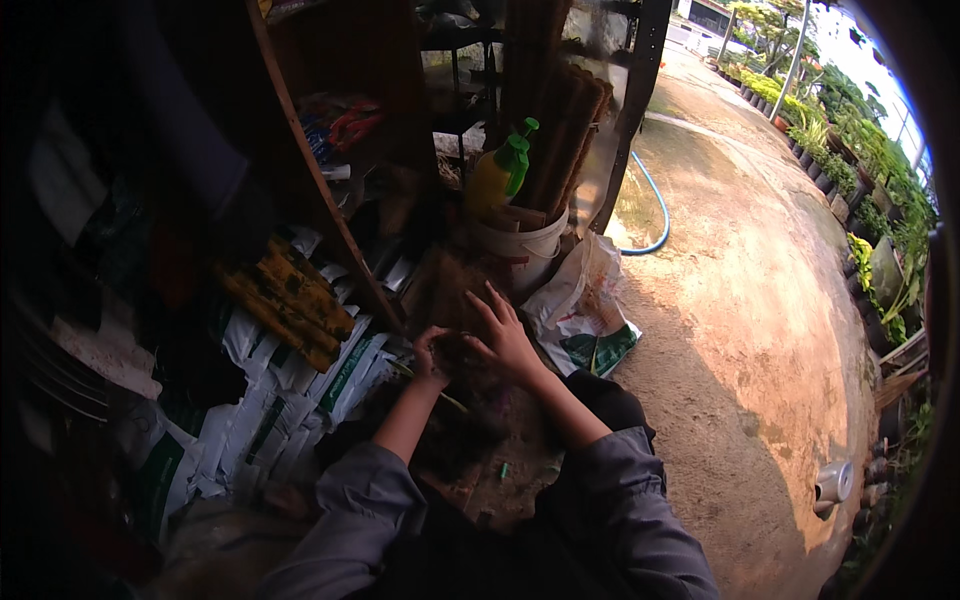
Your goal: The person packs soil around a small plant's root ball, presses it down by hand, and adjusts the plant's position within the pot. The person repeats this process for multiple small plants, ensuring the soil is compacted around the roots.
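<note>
My left hand [432, 358] is curled beside a dark, soil-like mass [459, 360] in front of me. Deep shade hides whether its fingers grip anything. Across from it, my right hand [504, 337] has its fingers spread, the thumb side close to the same dark mass. I see nothing held in the right hand. A long narrow green leaf [454, 403] lies below my left hand. More dark material [457, 442] that looks like soil covers the ground between my knees, with a small green piece [503, 471] near it.
White-and-green packed bags [259, 420] lie stacked at left, a yellow stained object [292, 300] on top. Ahead stands a white bucket [521, 244] with a green-and-yellow pump sprayer [499, 169] above it. An opened plastic sack [581, 307], blue hose [664, 217] and metal can [832, 482] are at right.
</note>
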A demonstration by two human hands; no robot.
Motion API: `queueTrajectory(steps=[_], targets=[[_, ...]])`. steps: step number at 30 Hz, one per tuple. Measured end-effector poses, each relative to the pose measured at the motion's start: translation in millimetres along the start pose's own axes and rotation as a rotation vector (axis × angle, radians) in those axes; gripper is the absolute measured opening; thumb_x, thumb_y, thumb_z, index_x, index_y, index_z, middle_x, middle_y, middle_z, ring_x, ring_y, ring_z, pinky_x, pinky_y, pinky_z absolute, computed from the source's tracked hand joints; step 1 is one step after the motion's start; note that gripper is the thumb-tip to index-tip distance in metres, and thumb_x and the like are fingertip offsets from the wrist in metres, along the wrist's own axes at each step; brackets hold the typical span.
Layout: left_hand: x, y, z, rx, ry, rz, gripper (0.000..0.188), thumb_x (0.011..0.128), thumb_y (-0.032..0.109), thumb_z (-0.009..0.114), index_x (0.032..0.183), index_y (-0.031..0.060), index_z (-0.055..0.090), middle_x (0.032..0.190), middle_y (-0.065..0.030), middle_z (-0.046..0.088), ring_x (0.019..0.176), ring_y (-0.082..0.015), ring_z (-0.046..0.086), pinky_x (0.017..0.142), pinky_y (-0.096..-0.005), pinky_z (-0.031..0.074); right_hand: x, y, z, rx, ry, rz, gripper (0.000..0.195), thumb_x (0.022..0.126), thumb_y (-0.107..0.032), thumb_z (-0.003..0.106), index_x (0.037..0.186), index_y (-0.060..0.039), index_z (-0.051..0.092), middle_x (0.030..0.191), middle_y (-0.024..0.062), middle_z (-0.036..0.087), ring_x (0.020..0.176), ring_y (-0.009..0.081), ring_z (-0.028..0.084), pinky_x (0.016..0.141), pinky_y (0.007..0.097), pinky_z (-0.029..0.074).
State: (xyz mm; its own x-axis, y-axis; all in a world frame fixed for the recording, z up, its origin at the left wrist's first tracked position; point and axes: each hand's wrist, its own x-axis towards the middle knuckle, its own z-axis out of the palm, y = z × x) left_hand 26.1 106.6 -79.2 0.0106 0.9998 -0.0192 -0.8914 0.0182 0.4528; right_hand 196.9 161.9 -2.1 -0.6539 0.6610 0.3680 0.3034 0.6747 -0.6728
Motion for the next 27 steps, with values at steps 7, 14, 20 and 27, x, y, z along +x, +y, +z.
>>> queueTrajectory(steps=[7,14,20,27], targets=[[-14.6,-1.8,38.5,-0.25,-0.074,-0.018,0.051,0.093,0.042,0.041,0.128,0.0052,0.048,0.122,-0.0128,0.056,0.11,-0.0262,0.056,0.095,-0.0396,0.045,-2.7,8.8,12.4,0.008,-0.118,-0.161,0.075,0.08,-0.049,0.06,0.144,-0.0312,0.025,0.152,0.0191,0.002,0.134,0.0499,0.013,0.098,0.0633,0.03],[-43.8,20.9,21.1,-0.066,0.106,0.135,0.054,0.091,0.044,0.042,0.13,0.0071,0.046,0.127,-0.0116,0.052,0.112,-0.0276,0.054,0.096,-0.0395,0.044,0.9,-10.0,29.8,0.039,-0.415,-0.191,0.071,0.085,-0.061,0.042,0.146,-0.0291,0.021,0.152,0.0177,-0.001,0.138,0.0452,0.001,0.104,0.0649,0.011],[-68.7,27.2,36.9,-0.269,0.044,0.139,0.063,0.089,0.048,0.04,0.136,0.0062,0.039,0.137,-0.0138,0.042,0.123,-0.0301,0.044,0.103,-0.0434,0.036,4.7,-24.8,37.4,0.327,-0.34,-0.16,0.066,0.088,-0.032,0.047,0.145,-0.0162,0.018,0.152,0.0177,0.008,0.139,0.038,0.01,0.109,0.0547,0.013],[-67.4,30.6,43.6,-0.259,0.122,0.173,0.062,0.089,0.048,0.041,0.135,0.0066,0.039,0.131,-0.013,0.048,0.119,-0.0295,0.048,0.101,-0.0421,0.039,12.3,-31.1,34.1,0.248,-0.298,-0.166,0.067,0.078,-0.019,0.061,0.138,-0.0104,0.032,0.148,0.0177,0.02,0.134,0.0371,0.028,0.109,0.0436,0.023]])
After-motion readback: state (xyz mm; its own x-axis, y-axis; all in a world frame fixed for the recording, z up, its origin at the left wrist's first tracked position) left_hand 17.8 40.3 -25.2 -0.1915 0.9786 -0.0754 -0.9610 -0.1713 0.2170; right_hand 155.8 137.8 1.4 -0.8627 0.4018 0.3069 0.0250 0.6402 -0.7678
